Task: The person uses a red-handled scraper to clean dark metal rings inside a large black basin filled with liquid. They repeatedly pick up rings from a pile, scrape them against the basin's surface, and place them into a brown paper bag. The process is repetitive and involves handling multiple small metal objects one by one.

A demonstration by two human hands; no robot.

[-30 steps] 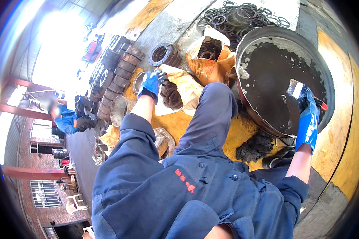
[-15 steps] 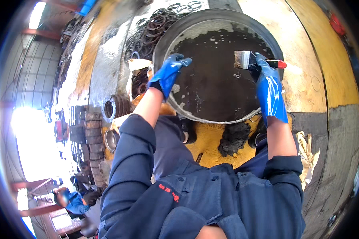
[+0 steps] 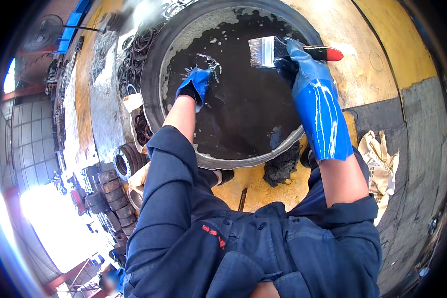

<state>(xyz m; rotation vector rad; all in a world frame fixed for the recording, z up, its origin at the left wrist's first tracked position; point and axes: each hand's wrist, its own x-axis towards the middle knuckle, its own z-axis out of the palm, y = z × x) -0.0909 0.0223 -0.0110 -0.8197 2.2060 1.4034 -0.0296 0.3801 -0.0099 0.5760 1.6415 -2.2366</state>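
A big round metal basin [image 3: 156, 94] full of dark oily liquid lies on the floor in front of me. My left hand [image 3: 197, 84], in a blue glove, dips into the liquid near the basin's left side, splashing it; whether it holds anything under the surface I cannot tell. My right hand [image 3: 305, 74], in a long blue glove, grips a flat paintbrush [image 3: 268, 51] with a red handle, held above the liquid at the basin's upper right. I wear dark blue overalls.
A heap of dark metal rings [image 3: 139, 47] lies left of the basin. Stacked round metal parts [image 3: 111, 186] stand at the lower left. A black greasy lump [image 3: 281, 166] sits by the basin's near rim. Crumpled paper [image 3: 380, 159] lies on the right.
My view has swung over the basin. My left hand moved from parts on the floor to the rim and now into the liquid. My right hand brought the brush over the basin.
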